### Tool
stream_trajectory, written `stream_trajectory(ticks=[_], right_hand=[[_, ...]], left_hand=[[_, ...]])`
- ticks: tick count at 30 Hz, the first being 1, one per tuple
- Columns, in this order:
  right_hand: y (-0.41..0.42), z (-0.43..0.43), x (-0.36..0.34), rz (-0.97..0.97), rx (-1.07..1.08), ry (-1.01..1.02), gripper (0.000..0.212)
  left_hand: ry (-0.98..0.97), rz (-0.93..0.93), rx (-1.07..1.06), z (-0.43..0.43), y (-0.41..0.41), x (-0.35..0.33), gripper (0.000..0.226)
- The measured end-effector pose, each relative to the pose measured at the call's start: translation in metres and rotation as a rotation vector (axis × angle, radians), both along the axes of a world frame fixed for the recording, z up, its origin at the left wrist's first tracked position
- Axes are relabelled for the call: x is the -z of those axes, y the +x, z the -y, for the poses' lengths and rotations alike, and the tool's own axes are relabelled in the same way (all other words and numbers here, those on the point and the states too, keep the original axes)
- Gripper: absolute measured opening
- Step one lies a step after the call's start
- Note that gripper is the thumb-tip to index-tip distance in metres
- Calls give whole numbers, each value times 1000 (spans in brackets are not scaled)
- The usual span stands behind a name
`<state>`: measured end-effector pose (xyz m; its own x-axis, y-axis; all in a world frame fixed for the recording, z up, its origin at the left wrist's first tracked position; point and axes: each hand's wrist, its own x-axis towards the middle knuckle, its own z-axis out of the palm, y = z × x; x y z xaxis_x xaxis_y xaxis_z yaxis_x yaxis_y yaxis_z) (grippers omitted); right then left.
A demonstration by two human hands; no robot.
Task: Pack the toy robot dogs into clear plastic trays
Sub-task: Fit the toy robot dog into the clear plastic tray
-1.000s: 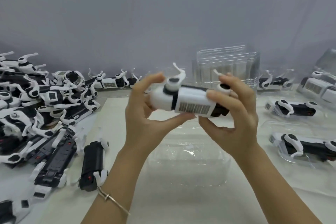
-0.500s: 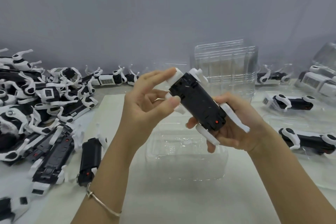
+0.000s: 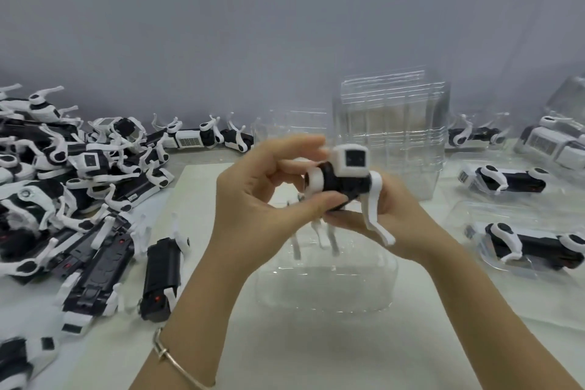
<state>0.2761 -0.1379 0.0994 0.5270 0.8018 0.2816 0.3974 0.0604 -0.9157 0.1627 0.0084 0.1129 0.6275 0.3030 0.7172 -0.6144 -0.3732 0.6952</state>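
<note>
Toy dog point(image 3: 345, 174): being held at centre between left hand point(image 3: 262, 196) and right hand point(image 3: 399, 222), over empty tray point(image 3: 326, 294) lying at 6 o'clock. Tray stack point(image 3: 392, 136): standing behind, at 1 o'clock. Loose dogs point(image 3: 63, 184): lying piled at 9 o'clock. Filled trays point(image 3: 474, 215): lying at 3 o'clock.

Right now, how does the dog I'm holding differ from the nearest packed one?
The held dog is midair between left hand and right hand; the packed dog lies in a clear tray. Held dog's legs hang down; packed dog's are folded in. Both have black bodies, white legs.
</note>
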Motion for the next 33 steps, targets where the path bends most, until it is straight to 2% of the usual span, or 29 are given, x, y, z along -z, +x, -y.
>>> stream_trajectory(ticks=[3,4,7,9,11,13,15,19,23,26,29,33], right_hand=[[0,-6,4,55,78,84,34],[0,-6,4,79,87,113,33],[0,-6,4,132,138,219,49],[4,-4,4,137,205,277,59],[9,0,3,143,252,320,61],[14,6,2,163,282,300,61],[18,13,3,193,261,206,63],[19,20,8,320,151,-106,66],[16,13,8,625,28,-416,54],[21,12,11,676,-5,-615,50],[23,12,12,643,-23,-648,49],[24,0,20,712,-48,-682,49]], left_hand=[[119,40,-33,5,-2,-1,36],[112,53,-31,4,-2,-1,35],[24,67,59,-11,-1,-1,39],[-14,-68,115,-31,-2,7,63],[47,-333,125,-51,-6,23,105],[109,-604,144,-59,-8,43,131],[139,-757,182,-57,-7,61,137],[279,-889,133,-44,-9,92,133],[211,-797,90,-39,-15,109,123],[145,-772,114,-42,-16,111,127],[131,-750,136,-44,-14,114,124],[131,-719,123,-48,-13,121,121]])
